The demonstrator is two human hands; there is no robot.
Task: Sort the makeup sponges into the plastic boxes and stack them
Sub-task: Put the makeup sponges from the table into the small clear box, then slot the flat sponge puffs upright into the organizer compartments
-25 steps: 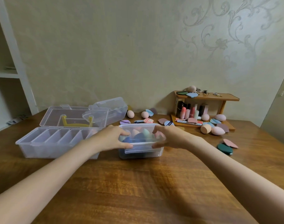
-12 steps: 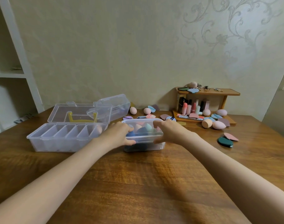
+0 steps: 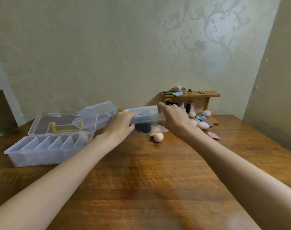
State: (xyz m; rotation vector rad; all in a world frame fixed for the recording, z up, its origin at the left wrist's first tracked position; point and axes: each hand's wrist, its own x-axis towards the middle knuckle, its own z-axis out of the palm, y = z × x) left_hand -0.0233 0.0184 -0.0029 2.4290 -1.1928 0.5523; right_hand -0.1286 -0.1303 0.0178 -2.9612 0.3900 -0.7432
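Observation:
I hold a small clear plastic box lifted off the table, my left hand gripping its left end and my right hand its right end. The box is blurred and looks tipped. Just below it are dark blue sponges, also blurred. A pink egg-shaped sponge lies on the table under the box. More loose sponges lie to the right by the shelf, with a flat pink one nearer me.
A large clear compartment box with its lid open stands at the left, one sponge in its right end. Another clear box sits behind it. A small wooden shelf with cosmetics stands against the wall.
Both hands have lifted the small box from the table and moved it back and to the right. Sponges that were inside it now show beneath it, one pink sponge on the table.

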